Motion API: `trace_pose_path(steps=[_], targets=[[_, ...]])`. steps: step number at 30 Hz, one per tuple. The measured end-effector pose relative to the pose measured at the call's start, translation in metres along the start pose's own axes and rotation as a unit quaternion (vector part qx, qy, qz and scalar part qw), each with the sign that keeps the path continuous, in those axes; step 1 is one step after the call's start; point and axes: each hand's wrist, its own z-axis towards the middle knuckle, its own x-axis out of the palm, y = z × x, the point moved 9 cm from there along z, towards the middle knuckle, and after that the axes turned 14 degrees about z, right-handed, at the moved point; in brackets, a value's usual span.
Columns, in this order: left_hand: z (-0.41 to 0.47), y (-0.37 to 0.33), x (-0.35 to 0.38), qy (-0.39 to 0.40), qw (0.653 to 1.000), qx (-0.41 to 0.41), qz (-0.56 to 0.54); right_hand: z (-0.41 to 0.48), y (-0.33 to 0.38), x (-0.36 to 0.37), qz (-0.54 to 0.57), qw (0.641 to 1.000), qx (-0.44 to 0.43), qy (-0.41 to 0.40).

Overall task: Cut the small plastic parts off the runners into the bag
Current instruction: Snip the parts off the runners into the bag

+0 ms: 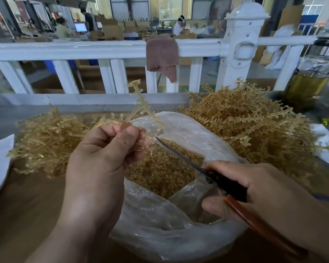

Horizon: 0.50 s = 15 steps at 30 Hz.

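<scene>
Runner (141,105) pinched between thumb and curled fingers of my left hand (99,158), held over the open mouth of the clear bag (160,230); my right hand (264,190) grips the scissors (186,158), tip just beside the runner's lower branch; cut parts (160,171) lie inside the bag; left heap (49,141) and right heap (245,126) of runners flank it.

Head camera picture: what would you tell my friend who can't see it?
A left hand pinches a plastic runner over a clear bag of small cut parts, while the right hand holds a red-handled cutter, tip at the runner. Heaps of runners lie either side, before a white fence.
</scene>
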Motion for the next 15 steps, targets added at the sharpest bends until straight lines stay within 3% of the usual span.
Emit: trace_pose_path(steps=[15], targets=[[-0.007,-0.001,0.012,0.025,0.996,0.036,0.078,-0.001,0.0,-0.006,-0.032,0.998,-0.01,-0.045]])
